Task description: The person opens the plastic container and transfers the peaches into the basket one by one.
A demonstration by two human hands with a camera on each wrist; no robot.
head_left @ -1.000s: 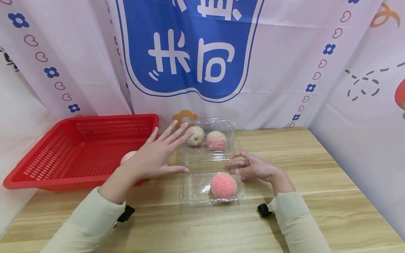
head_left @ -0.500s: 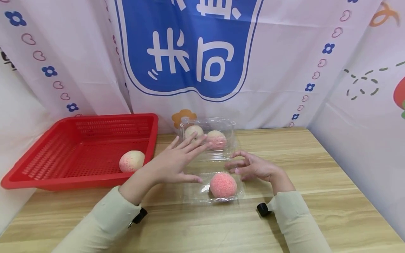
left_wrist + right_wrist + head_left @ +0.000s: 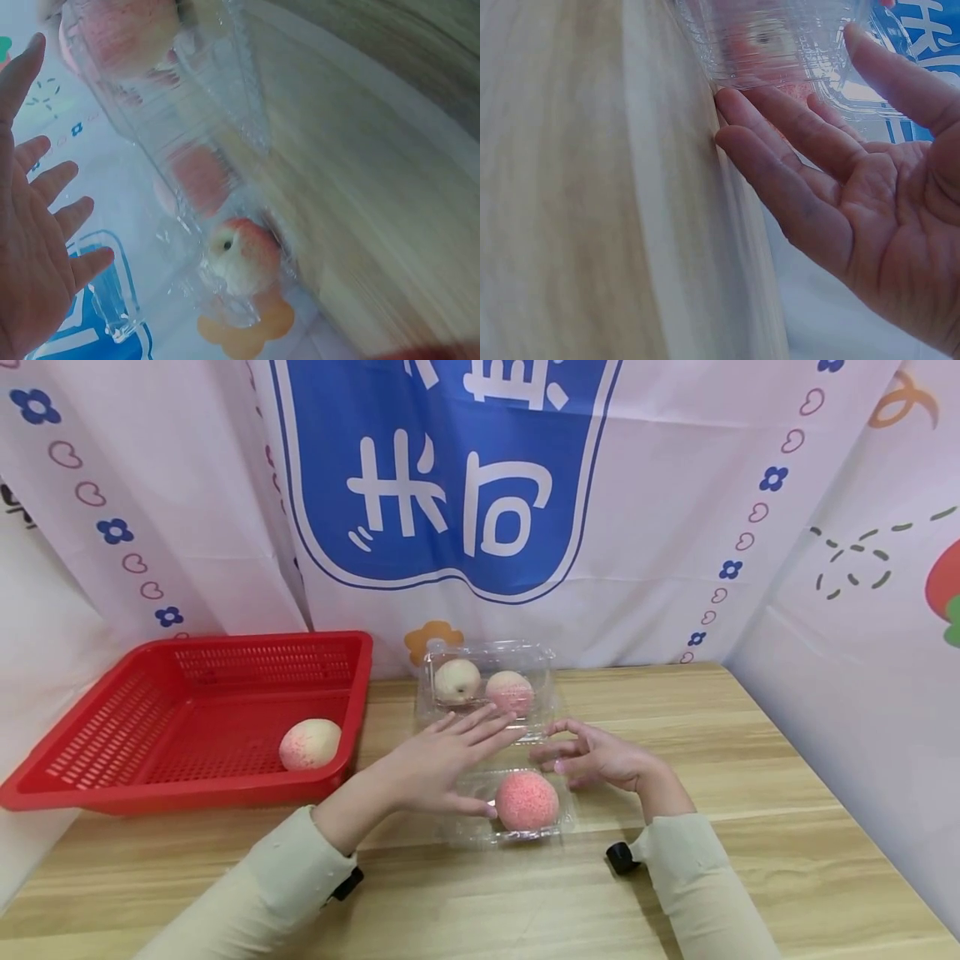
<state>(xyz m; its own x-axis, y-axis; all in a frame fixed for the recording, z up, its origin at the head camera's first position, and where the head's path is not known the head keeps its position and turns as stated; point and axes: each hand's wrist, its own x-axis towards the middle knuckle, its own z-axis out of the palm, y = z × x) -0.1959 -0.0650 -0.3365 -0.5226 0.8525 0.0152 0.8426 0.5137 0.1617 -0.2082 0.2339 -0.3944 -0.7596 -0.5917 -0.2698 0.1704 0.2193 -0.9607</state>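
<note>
A transparent plastic clamshell box lies unfolded on the table. Its near half holds a deep pink peach; in the far half are a pale peach and a pink-and-cream peach. Fingers spread and holding nothing, my left hand hovers over the box, its thumb close to the near peach. My right hand is at the box's right side with loosely bent fingers. In the right wrist view, the fingertips are by the plastic edge; whether they touch it I cannot tell.
A red perforated plastic basket stands at the left with one cream-and-pink peach inside its right end. Behind the wooden table hangs a printed white cloth. A white wall borders the right side.
My left hand has moved right and slightly toward me, from beside the basket to over the box, uncovering the basket's peach. My right hand has stayed in place.
</note>
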